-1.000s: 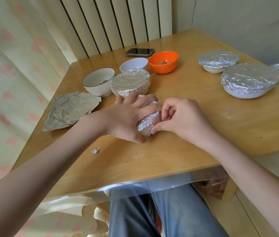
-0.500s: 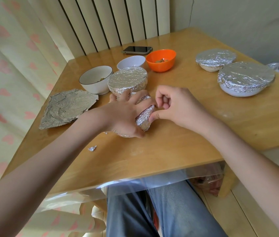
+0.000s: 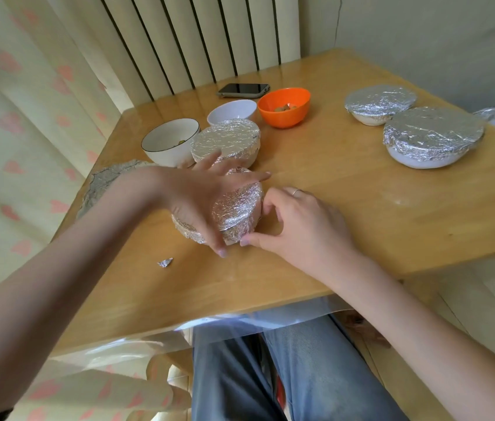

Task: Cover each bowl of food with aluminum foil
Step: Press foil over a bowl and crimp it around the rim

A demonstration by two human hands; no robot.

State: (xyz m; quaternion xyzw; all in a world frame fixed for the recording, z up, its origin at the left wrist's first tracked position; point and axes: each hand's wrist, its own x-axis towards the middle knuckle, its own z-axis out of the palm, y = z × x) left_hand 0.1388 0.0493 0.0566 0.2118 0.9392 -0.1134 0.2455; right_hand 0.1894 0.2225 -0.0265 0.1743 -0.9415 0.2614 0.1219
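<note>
A small bowl wrapped in foil [image 3: 238, 209] sits near the table's middle. My left hand [image 3: 202, 196] lies over its top with the fingers spread and fairly straight, the thumb down its near side. My right hand [image 3: 297, 229] touches the bowl's right edge, thumb and fingertips pinching the foil at the rim. Three more foil-covered bowls stand around: one just behind [image 3: 226, 142], and two at the right [image 3: 379, 101] [image 3: 433, 133]. Uncovered are a white black-rimmed bowl [image 3: 170, 141], a small white bowl [image 3: 232, 110] and an orange bowl [image 3: 284, 106] holding food.
A crumpled foil sheet [image 3: 103, 183] lies at the left table edge, partly behind my left arm. A small foil scrap [image 3: 165, 262] sits on the wooden table [image 3: 346, 183]. A phone [image 3: 243, 89] lies at the back. Curtain left, radiator behind, wall right.
My left hand has opened from curling round the bowl to lying spread over its top. My right hand has slid down to the bowl's right edge. The camera has shifted slightly.
</note>
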